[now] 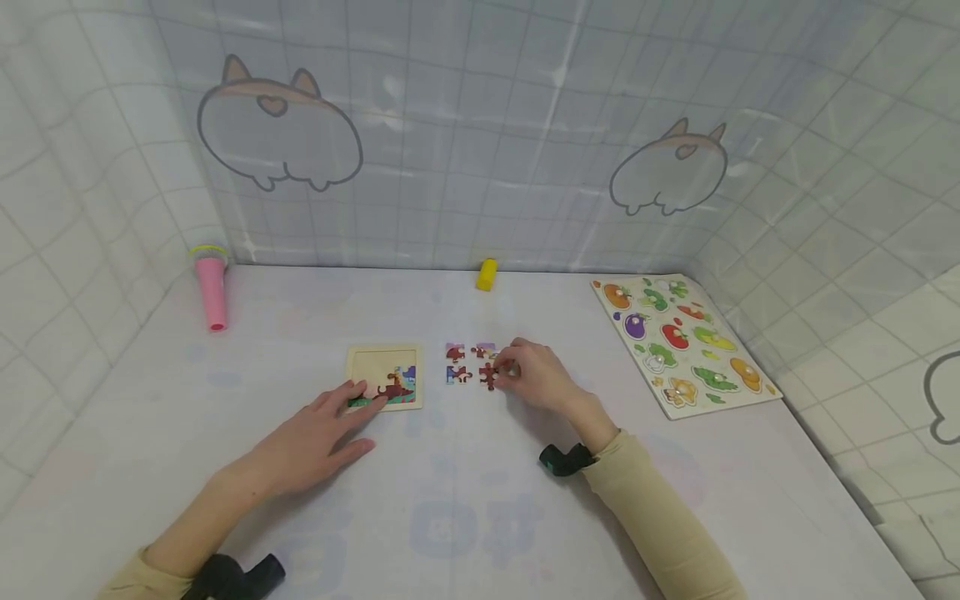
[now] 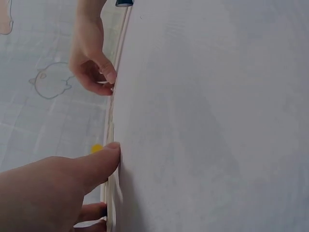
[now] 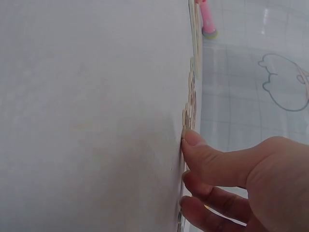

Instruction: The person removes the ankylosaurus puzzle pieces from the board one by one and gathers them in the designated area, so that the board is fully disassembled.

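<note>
A square wooden puzzle tray (image 1: 419, 375) lies on the table with part of a dinosaur picture (image 1: 397, 388) fitted along its bottom and right side. My left hand (image 1: 318, 437) rests its outstretched fingers on the tray's lower left, the thumb (image 2: 104, 162) on the table in front. To the tray's right, several loose jigsaw pieces (image 1: 456, 375) lie in two rows. My right hand (image 1: 536, 375), fingers curled, pinches the lower right jigsaw piece (image 1: 487, 377) at its right side; its thumb (image 3: 195, 138) is against the piece's edge in the right wrist view.
A vegetable peg board (image 1: 652, 350) lies at the table's right. A pink toy microphone (image 1: 213, 292) is at the far left, and a small yellow cylinder (image 1: 487, 274) lies at the back edge. Tiled-pattern curtains (image 1: 450, 150) with cartoon animals enclose the back and sides.
</note>
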Demonstrator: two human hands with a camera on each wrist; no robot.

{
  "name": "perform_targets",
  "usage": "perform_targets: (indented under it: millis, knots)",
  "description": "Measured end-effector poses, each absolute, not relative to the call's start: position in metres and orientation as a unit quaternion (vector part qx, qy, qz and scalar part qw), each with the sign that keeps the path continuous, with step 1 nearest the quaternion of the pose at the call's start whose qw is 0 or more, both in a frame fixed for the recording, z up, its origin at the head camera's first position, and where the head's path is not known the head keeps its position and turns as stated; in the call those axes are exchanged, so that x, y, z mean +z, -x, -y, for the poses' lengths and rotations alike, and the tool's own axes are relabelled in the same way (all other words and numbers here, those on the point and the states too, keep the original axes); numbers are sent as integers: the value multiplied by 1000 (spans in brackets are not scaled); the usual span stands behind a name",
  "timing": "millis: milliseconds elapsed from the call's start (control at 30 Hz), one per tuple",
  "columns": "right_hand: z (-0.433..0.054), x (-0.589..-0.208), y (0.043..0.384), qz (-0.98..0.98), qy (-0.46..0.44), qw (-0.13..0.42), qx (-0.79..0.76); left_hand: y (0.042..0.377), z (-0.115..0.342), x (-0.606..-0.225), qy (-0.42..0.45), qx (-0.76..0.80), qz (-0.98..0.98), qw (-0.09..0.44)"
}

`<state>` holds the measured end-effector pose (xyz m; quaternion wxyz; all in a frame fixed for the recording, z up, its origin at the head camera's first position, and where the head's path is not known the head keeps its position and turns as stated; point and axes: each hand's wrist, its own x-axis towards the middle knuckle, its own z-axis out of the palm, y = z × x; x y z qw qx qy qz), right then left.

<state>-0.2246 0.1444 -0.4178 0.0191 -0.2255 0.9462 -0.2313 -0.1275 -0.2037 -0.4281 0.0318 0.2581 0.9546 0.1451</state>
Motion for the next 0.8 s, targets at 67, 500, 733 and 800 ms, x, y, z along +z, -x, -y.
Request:
perform_targets:
  millis: [67,500,733,800]
  knots:
    - [-145,-418,225,-947,222,19,-231,126,202,-427,-257,142,-955,29]
    - [-145,-418,226,-950,208,29,-231,126,198,-427,-264,156,-951,29]
    - [-148,-418,226,-945,223,34,-235,127,194,-431,-253,165,-953,32]
    - [-149,-417,226,-943,231,34,-236,127,192,-432,-254,162,-953,30]
